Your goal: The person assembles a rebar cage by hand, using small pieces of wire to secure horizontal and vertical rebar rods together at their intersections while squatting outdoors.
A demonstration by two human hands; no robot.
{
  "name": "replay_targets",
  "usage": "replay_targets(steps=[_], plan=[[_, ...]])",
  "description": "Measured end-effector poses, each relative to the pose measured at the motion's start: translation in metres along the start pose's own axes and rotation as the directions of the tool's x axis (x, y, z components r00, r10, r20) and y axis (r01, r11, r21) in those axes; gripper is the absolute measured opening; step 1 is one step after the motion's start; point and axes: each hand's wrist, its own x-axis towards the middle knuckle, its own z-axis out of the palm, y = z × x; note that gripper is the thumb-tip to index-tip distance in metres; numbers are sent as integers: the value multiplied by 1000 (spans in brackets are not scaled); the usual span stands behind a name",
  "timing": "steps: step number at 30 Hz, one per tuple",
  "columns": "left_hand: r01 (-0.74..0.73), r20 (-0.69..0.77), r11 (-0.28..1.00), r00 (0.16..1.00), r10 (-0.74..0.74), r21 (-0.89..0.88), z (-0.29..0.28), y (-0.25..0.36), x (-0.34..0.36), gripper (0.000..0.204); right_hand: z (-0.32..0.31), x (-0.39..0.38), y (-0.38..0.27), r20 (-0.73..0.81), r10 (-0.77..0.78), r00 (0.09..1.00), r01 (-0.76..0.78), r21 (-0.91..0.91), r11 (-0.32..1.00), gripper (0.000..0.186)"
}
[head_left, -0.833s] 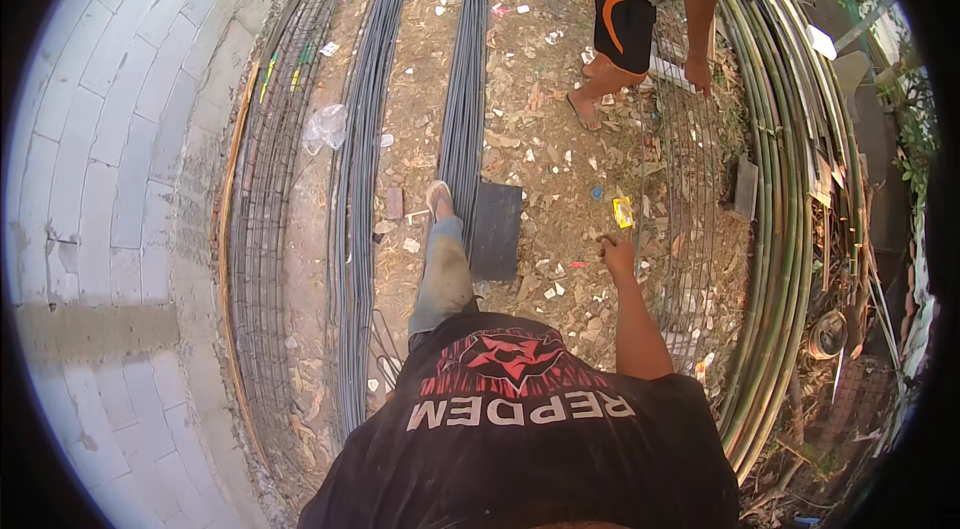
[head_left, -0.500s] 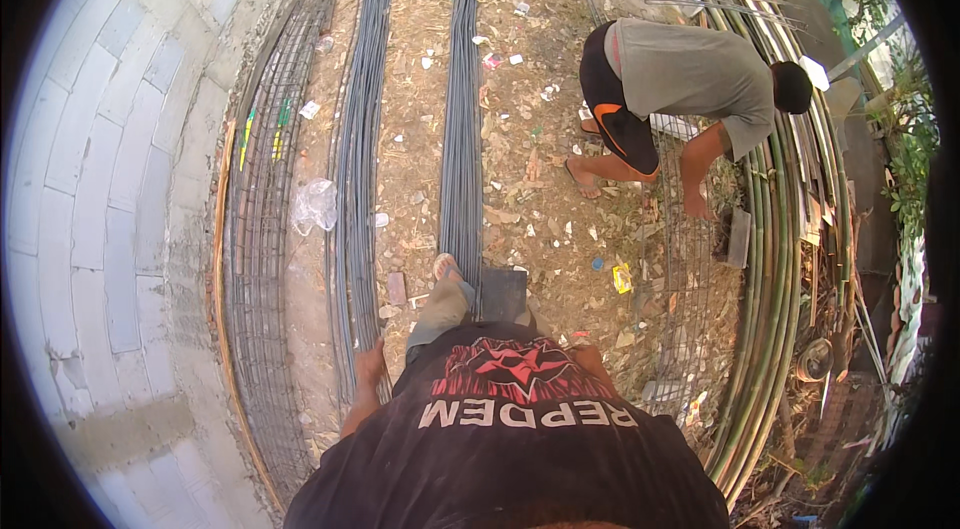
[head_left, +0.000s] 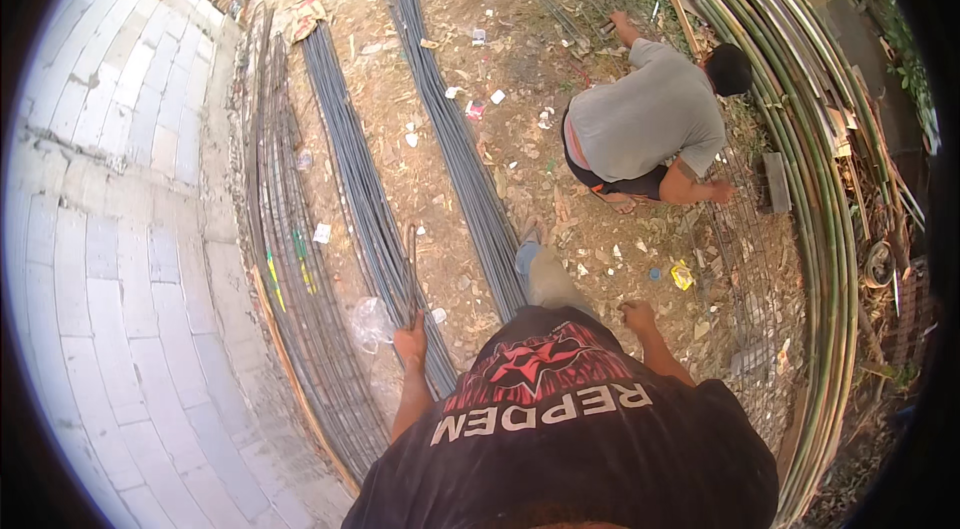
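In my left hand is a thin, dark, long-handled metal tool, pointing away from me above the ground; its exact kind is unclear. Beneath and beside that hand runs a bundle of grey steel rods. My right hand hangs to the right of my body, fingers curled; whether anything small is inside cannot be made out. A second rod bundle lies between my hands, with one of my feet beside it.
A crouching person in a grey shirt works ahead to the right, beside a wire-like steel mesh. Bamboo poles line the right side. Steel cages lie along the block wall. Litter and a plastic bag dot the ground.
My view has turned and shifted. My left hand has come forward, the metal tool now visible in it. My right hand has come into sight. The other person has crouched lower, one arm reaching out.
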Motion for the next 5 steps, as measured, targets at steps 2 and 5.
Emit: replay_targets(steps=[2, 5], plan=[[-44, 138, 987, 990, 23, 156, 24, 22, -1, 73, 16, 41, -4, -7, 4, 1000, -4, 21, 1000, 21], [-21, 256, 980, 966, -31, 199, 5, 50, 2, 70, 14, 103, 10, 20, 27, 999, -26, -66, 997, 21]])
